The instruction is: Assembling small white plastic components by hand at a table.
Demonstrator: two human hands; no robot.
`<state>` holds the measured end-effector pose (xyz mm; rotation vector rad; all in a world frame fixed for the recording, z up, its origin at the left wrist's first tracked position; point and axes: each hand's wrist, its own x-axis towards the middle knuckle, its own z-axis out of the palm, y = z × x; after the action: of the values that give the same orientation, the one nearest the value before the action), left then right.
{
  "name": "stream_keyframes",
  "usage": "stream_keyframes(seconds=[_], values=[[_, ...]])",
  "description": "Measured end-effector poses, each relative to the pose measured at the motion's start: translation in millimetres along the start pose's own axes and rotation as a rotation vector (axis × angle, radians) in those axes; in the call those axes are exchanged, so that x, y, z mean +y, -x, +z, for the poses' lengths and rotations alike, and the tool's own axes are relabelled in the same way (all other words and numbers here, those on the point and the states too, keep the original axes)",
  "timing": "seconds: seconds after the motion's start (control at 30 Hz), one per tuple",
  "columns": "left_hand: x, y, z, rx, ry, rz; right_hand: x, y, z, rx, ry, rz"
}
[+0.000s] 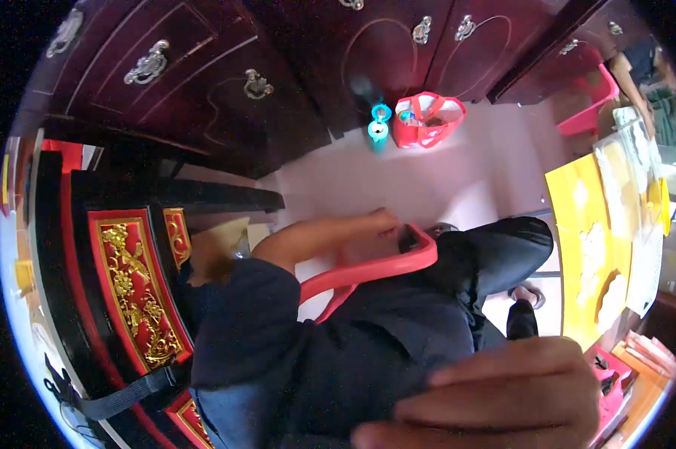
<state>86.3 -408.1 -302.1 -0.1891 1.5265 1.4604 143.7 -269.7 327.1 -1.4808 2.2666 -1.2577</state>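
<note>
My left hand (384, 222) reaches out over the pinkish floor (327, 176), its forearm bare below a dark sleeve. It is close to the far end of a curved red bar (379, 268) that looks like a chair's armrest. The hand's fingers are small and smeared, and nothing can be made out in them. Large and blurred at the lower right, my right hand (499, 393) is raised near the camera. Its fingers stretch to the left, with nothing visible in them. Behind it are my dark shirt (338, 367) and trousers (495, 251).
Dark wooden cabinets (308, 45) line the far side. A red and white bag (431, 120) and a teal bottle (379, 131) stand before them. Carved red-gold panels (139, 292) are at left, a yellow sheet (574, 247) at right. Another person's arm (631, 86) shows far right.
</note>
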Motion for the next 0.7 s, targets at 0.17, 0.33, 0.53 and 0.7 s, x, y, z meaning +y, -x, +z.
stream_keyframes(seconds=[0.17,0.33,0.53,0.7], values=[[50,123,-96,0.168,-0.107,0.129,0,-63,32,-0.162,0.377,-0.552],[94,223,-158,0.400,-0.089,0.271,19,-112,60,-0.003,0.066,-0.430],[117,273,-182,0.523,-0.046,0.397,-15,-177,92,0.114,-0.500,-0.248],[118,287,-201,0.575,0.000,0.483,-69,-239,132,0.331,-0.356,-0.645]])
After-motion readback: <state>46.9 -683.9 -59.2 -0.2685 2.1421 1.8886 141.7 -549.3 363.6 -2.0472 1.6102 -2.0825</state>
